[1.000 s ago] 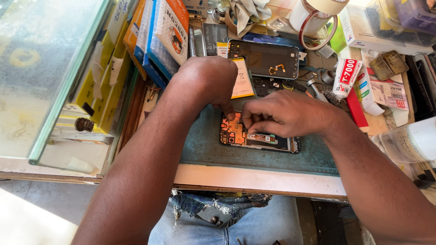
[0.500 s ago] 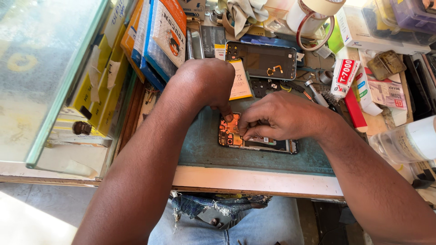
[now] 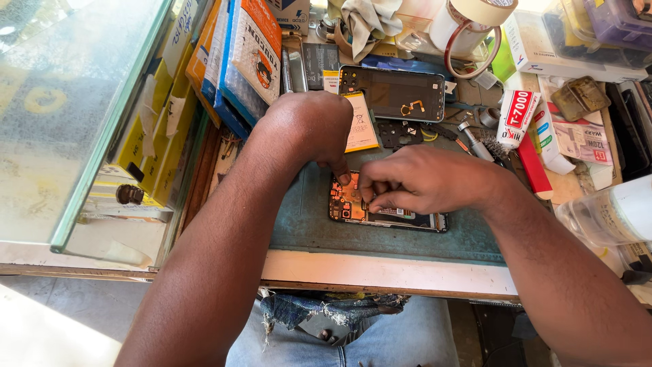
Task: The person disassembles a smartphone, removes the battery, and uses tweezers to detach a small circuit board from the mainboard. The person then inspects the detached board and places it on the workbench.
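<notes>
Opened smartphone [image 3: 387, 209] lay on the green work mat [image 3: 305, 224], circuit board exposed, middle hidden under both hands, left hand [image 3: 309, 129] fingertip pressed on its top edge, right hand [image 3: 424, 180] pinched narrowly over it, whatever it pinched too small to tell, detached back cover [image 3: 392, 93] beyond the phone.

Both forearms converge above the opened phone [image 3: 387, 211]; left hand [image 3: 309, 129] fisted, right hand [image 3: 424, 180] curled, 2 fingertips meeting.
</notes>
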